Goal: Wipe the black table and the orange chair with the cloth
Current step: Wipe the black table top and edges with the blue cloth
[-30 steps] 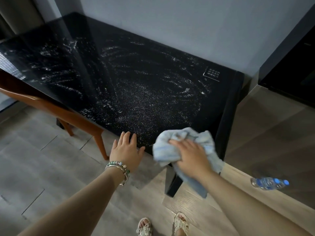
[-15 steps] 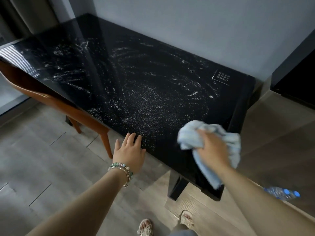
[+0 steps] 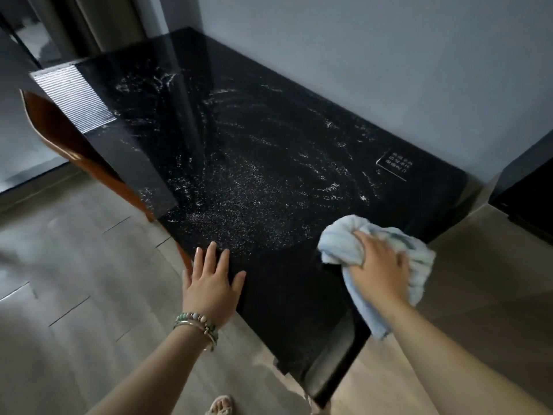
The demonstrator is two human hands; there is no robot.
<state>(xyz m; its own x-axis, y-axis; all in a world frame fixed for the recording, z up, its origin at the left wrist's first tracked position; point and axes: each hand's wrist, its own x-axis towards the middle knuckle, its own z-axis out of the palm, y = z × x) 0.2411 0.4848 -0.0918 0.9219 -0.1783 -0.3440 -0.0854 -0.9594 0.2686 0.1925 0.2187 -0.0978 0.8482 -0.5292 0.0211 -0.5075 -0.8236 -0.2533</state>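
Right hand grips cloth on black table; left hand flat; white label seems unreadable.

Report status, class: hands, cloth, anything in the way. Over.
Left hand flat on black table, near edge. Right hand grips blue cloth, pressed on the table. White specks cover top. Orange chair at left, clear of both hands.

This looks like a room in a home, likely a dining corner. A glossy black tabletop stands pushed against a plain grey wall. An orange wooden chair is tucked at the tabletop's left side, a curtain hangs beyond its far end, and wood-look floor planks lie below it.
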